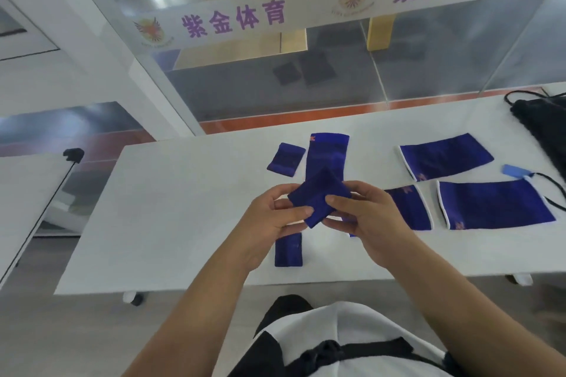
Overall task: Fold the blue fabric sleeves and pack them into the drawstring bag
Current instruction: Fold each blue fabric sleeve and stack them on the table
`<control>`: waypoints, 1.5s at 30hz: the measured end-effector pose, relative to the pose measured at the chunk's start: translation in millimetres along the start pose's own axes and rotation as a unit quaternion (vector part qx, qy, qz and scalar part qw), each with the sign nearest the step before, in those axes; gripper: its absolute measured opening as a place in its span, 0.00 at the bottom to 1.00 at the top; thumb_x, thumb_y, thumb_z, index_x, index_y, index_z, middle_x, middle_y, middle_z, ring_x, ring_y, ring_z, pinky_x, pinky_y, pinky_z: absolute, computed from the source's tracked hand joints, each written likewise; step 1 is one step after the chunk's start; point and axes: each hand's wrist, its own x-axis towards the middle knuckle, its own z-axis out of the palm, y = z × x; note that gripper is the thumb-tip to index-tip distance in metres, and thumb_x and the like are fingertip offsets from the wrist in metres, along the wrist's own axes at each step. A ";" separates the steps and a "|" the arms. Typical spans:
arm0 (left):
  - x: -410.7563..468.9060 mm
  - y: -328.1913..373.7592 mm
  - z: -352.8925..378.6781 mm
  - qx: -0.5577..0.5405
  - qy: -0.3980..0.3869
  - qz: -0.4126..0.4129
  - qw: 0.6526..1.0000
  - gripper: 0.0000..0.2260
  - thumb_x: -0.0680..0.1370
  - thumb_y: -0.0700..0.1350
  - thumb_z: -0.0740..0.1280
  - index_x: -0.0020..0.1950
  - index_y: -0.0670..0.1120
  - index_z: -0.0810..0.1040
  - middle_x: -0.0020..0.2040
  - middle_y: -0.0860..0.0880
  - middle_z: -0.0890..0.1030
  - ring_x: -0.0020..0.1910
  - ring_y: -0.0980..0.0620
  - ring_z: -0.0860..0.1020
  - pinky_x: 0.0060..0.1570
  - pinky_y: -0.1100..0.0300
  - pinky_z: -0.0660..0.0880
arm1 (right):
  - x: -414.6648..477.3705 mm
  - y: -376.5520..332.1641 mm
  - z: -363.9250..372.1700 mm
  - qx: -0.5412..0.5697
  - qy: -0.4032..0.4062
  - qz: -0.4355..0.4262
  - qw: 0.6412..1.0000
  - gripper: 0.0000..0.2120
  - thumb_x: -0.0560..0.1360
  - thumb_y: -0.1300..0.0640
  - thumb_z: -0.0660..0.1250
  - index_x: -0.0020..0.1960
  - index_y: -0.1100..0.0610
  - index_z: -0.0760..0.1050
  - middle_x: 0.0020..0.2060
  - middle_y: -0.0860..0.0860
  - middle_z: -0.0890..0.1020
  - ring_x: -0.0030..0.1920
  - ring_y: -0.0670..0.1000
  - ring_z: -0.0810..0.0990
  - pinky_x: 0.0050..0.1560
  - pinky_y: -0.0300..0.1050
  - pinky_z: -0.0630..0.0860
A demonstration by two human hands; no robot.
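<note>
Blue sleeves are lying scattered across the white table (183, 208), and you are holding one of them above its middle. That folded sleeve (318, 199) is showing as a small, soft, diamond-shaped pad of deep blue knit, one corner pointing down between your palms. Your left hand (275, 217) is pinching its left edge, thumb on top. Your right hand (364, 214) is gripping the right side, thumb pressing the upper face.

Behind it, a long sleeve (327, 153) is lying flat, with a darker band and a small orange mark at its far end. Just left of that, a small square piece (286, 160) is resting alone. A narrow folded piece (288, 249) is sitting near the table's front edge, below your left hand. To the right, three flat rectangular sleeves are lying apart: a far one (445, 156) with a white edge, a near wide one (493, 208) with white trim, and one (410, 208) partly hidden by your right hand.

A black drawstring bag (542, 122) of mesh-like cloth is slumping at the far right corner, its cord looping beside it.
</note>
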 end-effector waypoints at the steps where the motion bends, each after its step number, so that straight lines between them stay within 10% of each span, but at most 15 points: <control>1: 0.6 -5.9 -4.7 -0.020 0.002 -0.007 1.000 0.19 0.75 0.37 0.73 0.65 0.46 0.76 0.55 0.45 0.86 0.54 0.45 0.85 0.58 0.49 0.80 | 1.0 4.8 4.0 -0.004 0.003 0.009 1.000 0.10 0.73 0.66 0.73 0.54 0.59 0.79 0.48 0.55 0.88 0.49 0.56 0.87 0.52 0.55 0.83; 12: 24.0 -39.6 -66.8 0.084 -0.077 -0.066 0.991 0.15 0.75 0.35 0.70 0.57 0.50 0.81 0.48 0.47 0.87 0.45 0.53 0.84 0.42 0.64 0.78 | 6.6 34.5 40.2 -0.396 -0.025 0.043 0.917 0.06 0.76 0.59 0.72 0.50 0.49 0.82 0.39 0.46 0.85 0.40 0.45 0.83 0.40 0.36 0.78; 24: 38.4 -128.3 -87.6 -0.026 -0.051 -0.119 0.991 0.19 0.76 0.35 0.72 0.60 0.54 0.74 0.59 0.44 0.81 0.56 0.45 0.82 0.50 0.48 0.83 | 22.8 123.7 58.0 -0.185 0.160 0.176 0.953 0.06 0.79 0.66 0.67 0.54 0.59 0.74 0.49 0.59 0.84 0.47 0.59 0.85 0.43 0.53 0.85; 29: 56.8 -135.0 -84.9 0.068 -0.007 -0.025 0.997 0.14 0.78 0.36 0.70 0.52 0.55 0.74 0.55 0.52 0.81 0.53 0.50 0.82 0.44 0.52 0.84 | 49.0 139.5 58.0 -0.307 0.161 0.076 0.935 0.13 0.78 0.65 0.66 0.44 0.48 0.76 0.47 0.51 0.83 0.45 0.57 0.85 0.44 0.61 0.84; 34: 75.1 -138.8 -83.3 0.170 -0.019 0.010 0.985 0.15 0.77 0.37 0.70 0.52 0.57 0.76 0.53 0.61 0.79 0.47 0.68 0.78 0.40 0.74 0.75 | 69.5 147.1 54.0 -0.347 0.172 0.047 0.921 0.14 0.77 0.66 0.66 0.43 0.48 0.78 0.45 0.49 0.83 0.42 0.51 0.83 0.42 0.48 0.84; 38: 80.2 -147.2 -80.3 0.205 0.000 0.031 0.978 0.14 0.77 0.36 0.71 0.58 0.52 0.78 0.58 0.55 0.78 0.48 0.62 0.79 0.42 0.75 0.74 | 76.8 152.5 52.4 -0.370 0.162 0.058 0.913 0.11 0.76 0.66 0.67 0.46 0.51 0.77 0.45 0.49 0.83 0.40 0.49 0.83 0.37 0.38 0.79; 45: 81.5 -162.1 -80.3 0.228 0.017 0.065 0.971 0.15 0.77 0.37 0.70 0.61 0.51 0.79 0.63 0.55 0.76 0.62 0.52 0.77 0.52 0.71 0.76 | 77.5 156.9 49.1 -0.435 0.141 0.037 0.889 0.08 0.76 0.63 0.69 0.49 0.50 0.78 0.52 0.49 0.80 0.49 0.51 0.80 0.51 0.51 0.82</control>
